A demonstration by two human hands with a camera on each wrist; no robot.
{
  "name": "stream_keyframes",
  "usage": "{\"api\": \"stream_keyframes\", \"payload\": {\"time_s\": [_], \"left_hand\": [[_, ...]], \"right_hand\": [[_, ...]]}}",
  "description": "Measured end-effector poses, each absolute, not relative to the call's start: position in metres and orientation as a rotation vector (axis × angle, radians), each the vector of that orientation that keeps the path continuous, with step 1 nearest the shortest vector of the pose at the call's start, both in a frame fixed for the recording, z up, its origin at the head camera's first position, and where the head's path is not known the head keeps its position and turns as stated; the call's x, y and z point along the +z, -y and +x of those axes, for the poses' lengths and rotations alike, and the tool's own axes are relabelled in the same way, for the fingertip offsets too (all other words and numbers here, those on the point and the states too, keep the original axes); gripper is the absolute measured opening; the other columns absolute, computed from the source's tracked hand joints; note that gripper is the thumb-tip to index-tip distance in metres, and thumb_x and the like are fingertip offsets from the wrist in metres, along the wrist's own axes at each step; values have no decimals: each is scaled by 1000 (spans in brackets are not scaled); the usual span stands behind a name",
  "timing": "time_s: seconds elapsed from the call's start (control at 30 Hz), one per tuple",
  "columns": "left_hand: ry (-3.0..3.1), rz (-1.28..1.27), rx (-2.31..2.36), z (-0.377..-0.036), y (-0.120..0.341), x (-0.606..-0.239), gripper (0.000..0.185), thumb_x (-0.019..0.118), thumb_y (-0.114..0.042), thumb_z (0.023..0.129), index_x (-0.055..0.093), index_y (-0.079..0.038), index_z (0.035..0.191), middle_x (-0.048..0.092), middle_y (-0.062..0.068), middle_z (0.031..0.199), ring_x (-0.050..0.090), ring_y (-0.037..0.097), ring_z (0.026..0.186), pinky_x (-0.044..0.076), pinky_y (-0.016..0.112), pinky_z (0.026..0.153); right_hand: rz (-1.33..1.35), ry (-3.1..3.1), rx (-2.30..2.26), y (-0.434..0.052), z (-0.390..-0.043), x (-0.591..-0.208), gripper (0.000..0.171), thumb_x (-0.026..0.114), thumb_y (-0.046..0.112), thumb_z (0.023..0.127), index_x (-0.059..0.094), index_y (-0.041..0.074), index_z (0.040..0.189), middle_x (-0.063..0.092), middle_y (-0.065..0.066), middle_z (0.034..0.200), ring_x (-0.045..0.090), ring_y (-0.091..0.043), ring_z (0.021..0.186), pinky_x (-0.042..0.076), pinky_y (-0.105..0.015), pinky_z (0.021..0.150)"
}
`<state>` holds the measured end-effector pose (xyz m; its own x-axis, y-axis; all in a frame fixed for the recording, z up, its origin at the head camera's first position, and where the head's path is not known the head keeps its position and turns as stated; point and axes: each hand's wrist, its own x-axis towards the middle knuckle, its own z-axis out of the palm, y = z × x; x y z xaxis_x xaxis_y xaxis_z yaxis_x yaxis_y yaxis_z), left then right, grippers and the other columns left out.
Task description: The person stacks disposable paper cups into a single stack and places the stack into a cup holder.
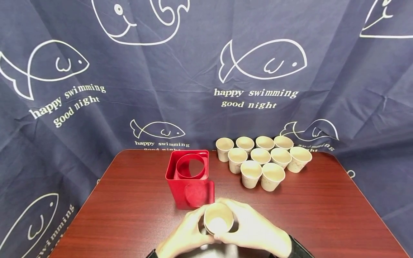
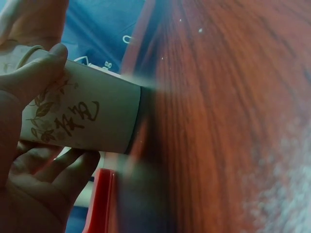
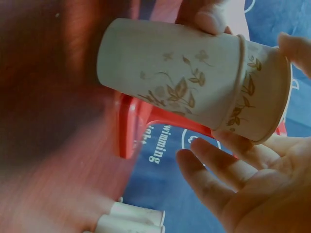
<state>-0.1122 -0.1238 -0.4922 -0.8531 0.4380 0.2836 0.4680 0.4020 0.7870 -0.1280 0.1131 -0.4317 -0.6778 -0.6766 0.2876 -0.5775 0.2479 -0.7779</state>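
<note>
- Across the upper frame hangs a blue curtain (image 1: 193, 111) printed with white fish and lettering; it seems to serve as a backdrop closing off the far side.
- Spanning the lower frame is the reddish-brown table (image 1: 129, 200), with a bright patch of glare at bottom centre.
- Right of centre stand ten paper cups (image 1: 260, 156), upright, mouths up, crowded in loose rows near the table's back edge; set there, they probably leave the nearer surface free for handwork.
- Just left of centre, the open-topped red box (image 1: 176, 193) stands upright, a round collar (image 1: 182, 168) inside its mouth. It blocks the way straight ahead of the left hand.
- At bottom centre, right side, the right hand (image 1: 258, 229) grasps the upper cup near its rim between thumb and forefinger; its other fingers spread away from the wall.
- At bottom centre, left side, the left hand (image 1: 185, 234) wraps thumb and fingers round the lower cup, likely to steady it.
- Between the hands are the nested cups (image 1: 218, 216), one seated in the other; I cannot tell whether the base touches the table.
- Just beyond them, a flat red piece (image 1: 211, 191) stands against the box's front.
</note>
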Motion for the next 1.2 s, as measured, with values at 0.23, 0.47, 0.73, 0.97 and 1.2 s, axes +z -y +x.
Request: {"api": "stream_keyframes", "payload": {"time_s": [0.23,0.47,0.73,0.97,1.2], "left_hand": [[2611,-833,-1452,-112,123,-492,72,90,-42,78,56,-32,141,68,-13,128,66,7,113,54,30,104],[2560,-882,-1369,-112,123,-494,75,92,-27,74,57,-27,140,69,-11,126,66,7,111,54,28,100],[2559,-877,-1424,-112,125,-495,73,93,-21,73,59,-24,138,70,-7,124,67,11,109,54,28,99],[2554,-882,-1459,-112,125,-495,73,93,-18,71,60,-19,137,71,-3,124,67,12,109,54,27,99],[2560,-875,-1453,-112,125,-495,70,93,-28,75,61,-14,136,72,-1,124,68,14,110,54,28,99]], "right_hand": [[-1254,-2438,-1389,-114,-129,-438,53,83,42,86,60,27,131,70,11,116,68,-10,100,57,-30,90],[-1248,-2433,-1372,-113,-130,-442,54,83,43,86,60,28,133,70,11,118,68,-10,102,57,-30,92],[-1166,-2417,-1376,-112,-130,-450,57,83,46,85,61,30,134,70,11,121,68,-12,104,57,-33,94],[-1148,-2447,-1348,-110,-129,-451,56,82,49,84,61,32,133,70,14,120,67,-9,105,56,-33,95],[-1184,-2463,-1354,-111,-127,-451,58,81,48,86,59,32,137,69,11,125,65,-10,109,55,-36,98]]}}
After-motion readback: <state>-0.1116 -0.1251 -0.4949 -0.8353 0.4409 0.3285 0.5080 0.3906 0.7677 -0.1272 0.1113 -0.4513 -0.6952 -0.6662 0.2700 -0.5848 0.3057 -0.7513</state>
